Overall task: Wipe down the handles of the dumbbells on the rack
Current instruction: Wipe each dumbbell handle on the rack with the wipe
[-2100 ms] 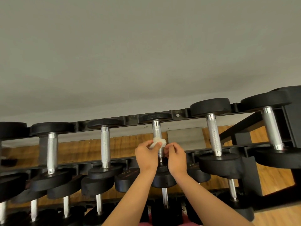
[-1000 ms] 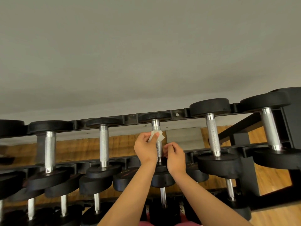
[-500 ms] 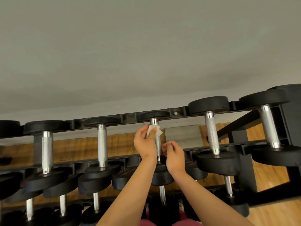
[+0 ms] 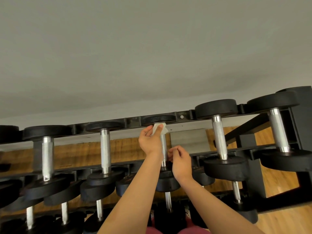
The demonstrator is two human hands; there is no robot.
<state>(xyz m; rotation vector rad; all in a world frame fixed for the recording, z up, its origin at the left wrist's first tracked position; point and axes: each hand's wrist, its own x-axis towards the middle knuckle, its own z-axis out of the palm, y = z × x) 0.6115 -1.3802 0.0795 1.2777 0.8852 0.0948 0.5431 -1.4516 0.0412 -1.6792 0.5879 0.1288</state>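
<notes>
We see the left hand closed on a white wipe, pressing it at the top end of the middle handle, just under the far weight on the rack. The right hand is lower, its fingers curled loosely beside the same handle; whether it grips we cannot tell.

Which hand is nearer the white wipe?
Left. The left hand pinches the white wipe at the far end of the handle; the right hand sits at the near end.
</notes>
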